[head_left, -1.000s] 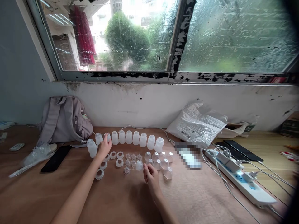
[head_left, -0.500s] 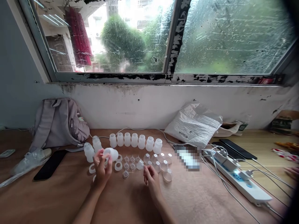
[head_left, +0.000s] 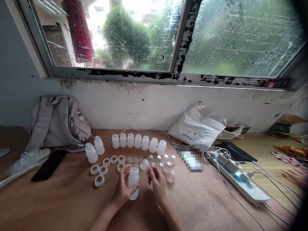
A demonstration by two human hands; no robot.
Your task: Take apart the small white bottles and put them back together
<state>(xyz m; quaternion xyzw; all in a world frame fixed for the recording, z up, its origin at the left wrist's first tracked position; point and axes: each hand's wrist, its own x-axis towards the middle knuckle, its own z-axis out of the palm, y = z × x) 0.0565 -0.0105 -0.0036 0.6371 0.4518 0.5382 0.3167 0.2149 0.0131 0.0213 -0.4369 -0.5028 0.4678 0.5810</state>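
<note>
My left hand point(head_left: 126, 186) is wrapped round a frosted baby bottle point(head_left: 133, 186), which stands upright with an open mouth in front of me. Just to its right, my right hand point(head_left: 156, 181) is closed in a pinch beside a tilted clear bottle nipple in a ring point(head_left: 144, 164), whose near end is partly hidden by the fingertips. White rings point(head_left: 99, 180) lie to the left of the hands. Between and behind the hands sit several clear nipples point(head_left: 135, 160), some covered by the left fingers. Clear dome caps point(head_left: 170, 177) are grouped right of my right hand.
Several open bottles point(head_left: 138, 141) stand in a row behind, with two capless ones point(head_left: 91, 153) at left. A backpack point(head_left: 57, 122), dark phone point(head_left: 49, 165), silver bag point(head_left: 198, 126) and power strip point(head_left: 243, 179) with cables surround them. Another person's hand point(head_left: 295, 176) rests far right.
My left hand has brought the bottle from the left to the middle and turned it from lying tilted to upright. My right hand has stayed nearly in place. The view has tilted slightly.
</note>
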